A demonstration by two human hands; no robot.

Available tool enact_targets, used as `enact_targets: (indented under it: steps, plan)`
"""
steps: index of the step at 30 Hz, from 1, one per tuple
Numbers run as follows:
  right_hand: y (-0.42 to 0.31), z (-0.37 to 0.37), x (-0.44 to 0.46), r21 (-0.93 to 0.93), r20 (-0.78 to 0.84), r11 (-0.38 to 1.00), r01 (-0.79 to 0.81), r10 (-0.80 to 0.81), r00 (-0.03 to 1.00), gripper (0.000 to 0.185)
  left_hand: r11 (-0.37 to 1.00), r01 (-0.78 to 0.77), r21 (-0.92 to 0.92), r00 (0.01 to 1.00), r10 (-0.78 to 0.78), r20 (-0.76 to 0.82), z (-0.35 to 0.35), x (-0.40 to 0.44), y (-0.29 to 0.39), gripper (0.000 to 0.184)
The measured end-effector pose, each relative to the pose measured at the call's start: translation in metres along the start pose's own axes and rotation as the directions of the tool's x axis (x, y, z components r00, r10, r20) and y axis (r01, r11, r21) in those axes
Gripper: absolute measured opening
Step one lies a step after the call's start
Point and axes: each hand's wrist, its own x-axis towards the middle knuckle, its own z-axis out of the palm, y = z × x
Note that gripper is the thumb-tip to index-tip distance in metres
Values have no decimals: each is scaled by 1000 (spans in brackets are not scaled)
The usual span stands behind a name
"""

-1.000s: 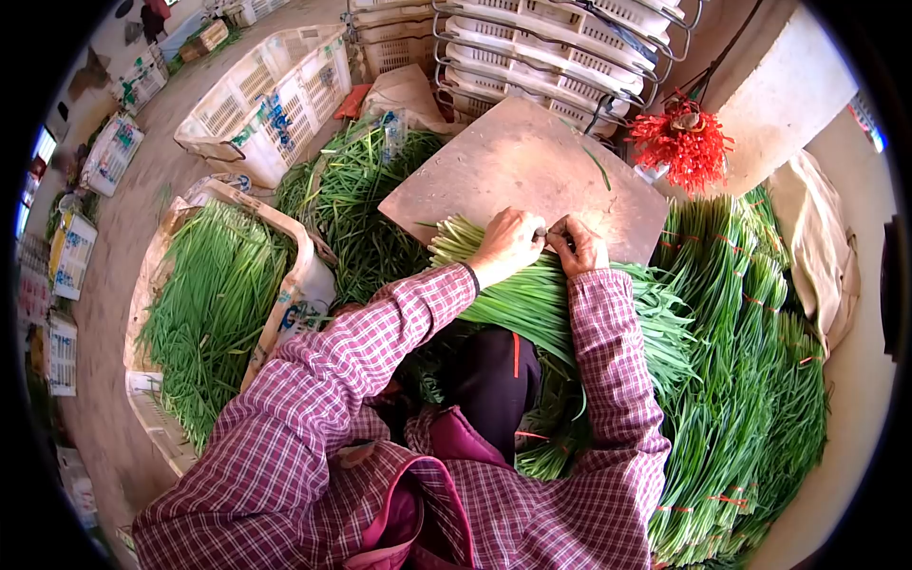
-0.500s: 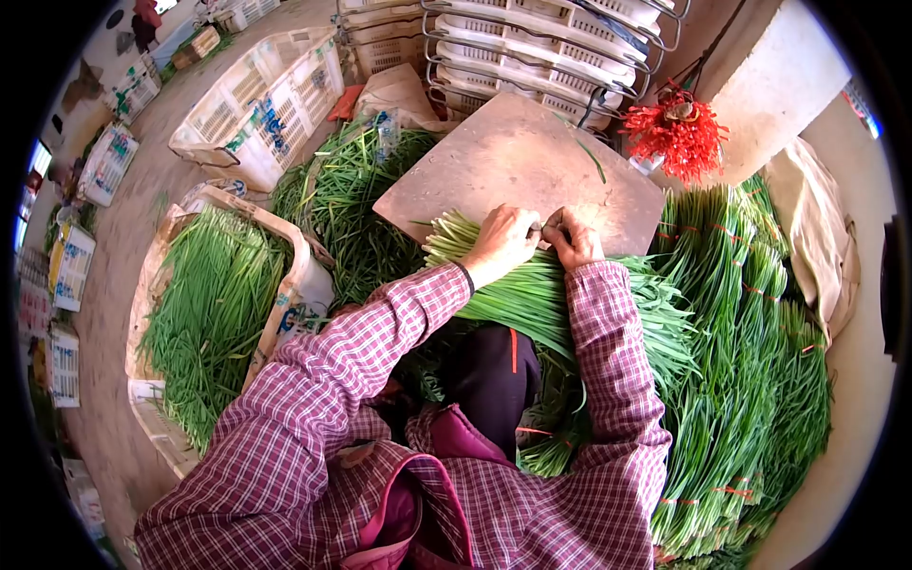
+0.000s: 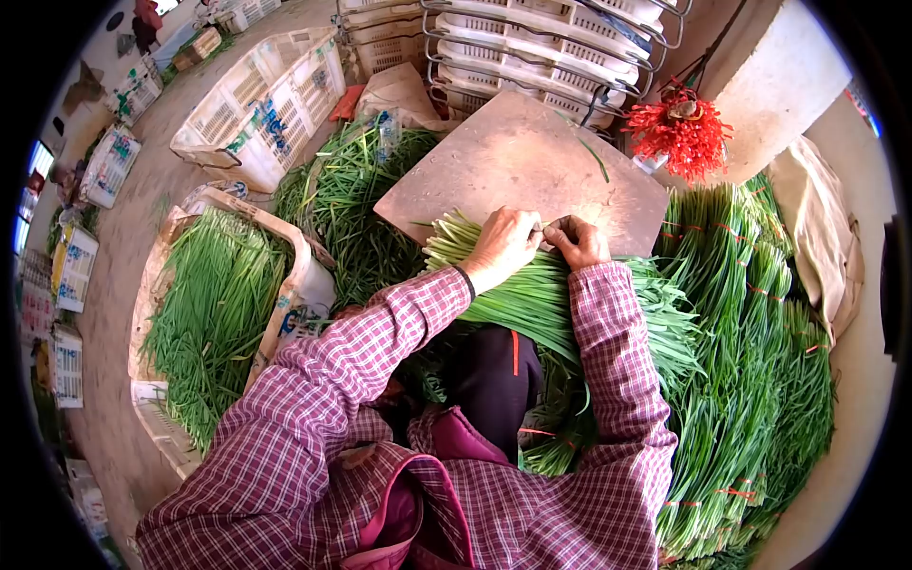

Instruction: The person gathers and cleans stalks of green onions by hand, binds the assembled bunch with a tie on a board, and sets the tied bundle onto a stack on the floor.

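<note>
Lying at the near side of the desk (image 3: 532, 142), centre of the frame, a bunch of green stalks (image 3: 513, 299) has its pale ends toward the left and its leaves toward the right.

Left hand (image 3: 506, 245): on the bunch; grip clenched, fingertips pinched together.
Right hand (image 3: 578, 243): above the bunch, just beside the left hand; grip likewise clenched at the fingertips. Anything between the fingertips is too small to tell.

Desk surface: flat, brownish, scuffed, corner-on to the view, with one loose leaf (image 3: 594, 160) near its upper right edge.

Room, by position:
- Top centre: stacked white crates (image 3: 537, 57) with metal handles.
- Upper right: red strips (image 3: 676, 141), hanging before a pale pillar (image 3: 779, 100).
- Right: tied bunches (image 3: 731, 380) with red bands, piled beside a beige cloth (image 3: 812, 228).
- Left: a crate (image 3: 302, 255) holding loose greens (image 3: 214, 304).
- Upper left: a large white crate (image 3: 294, 112) on the dusty floor (image 3: 133, 247).
</note>
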Motion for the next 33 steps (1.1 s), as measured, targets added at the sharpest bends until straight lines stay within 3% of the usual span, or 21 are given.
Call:
enact_targets:
  steps: [7,9,10,12,18,25,27,29,32,33]
  plan:
    - [-8,7,-7,-60,-91,994,92,-97,991,19,1000,15,-15,1000,-15,3,1,0,-4,9]
    - [-10,9,-8,-146,-169,974,176,-199,965,14,1000,2,-10,1000,-3,-10,2,0,-4,10]
    - [-11,8,-9,-145,-168,974,175,-199,966,14,1000,3,-10,1000,-3,-9,1,0,-3,10]
    - [-14,7,-10,-247,-148,917,312,-354,923,13,999,34,15,999,-34,4,1,0,-3,10]
    - [-15,6,-10,-309,-140,879,362,-418,897,10,999,40,12,999,-40,4,2,-1,-4,11]
    - [-9,8,-3,-396,-111,882,255,-322,940,17,999,51,10,999,-51,13,5,-1,-7,10]
    - [-2,4,0,-162,-23,963,217,-224,974,20,999,43,2,999,-43,9,7,-1,-10,10]
    - [5,-2,6,-103,71,979,173,-167,983,24,999,35,16,999,-35,3,9,-1,-13,9]
    - [14,-3,11,101,279,994,-44,14,960,26,998,53,15,998,-53,17,8,0,-13,9]
    - [14,-4,11,100,280,994,-44,15,960,26,997,79,1,996,-79,36,7,0,-13,9]
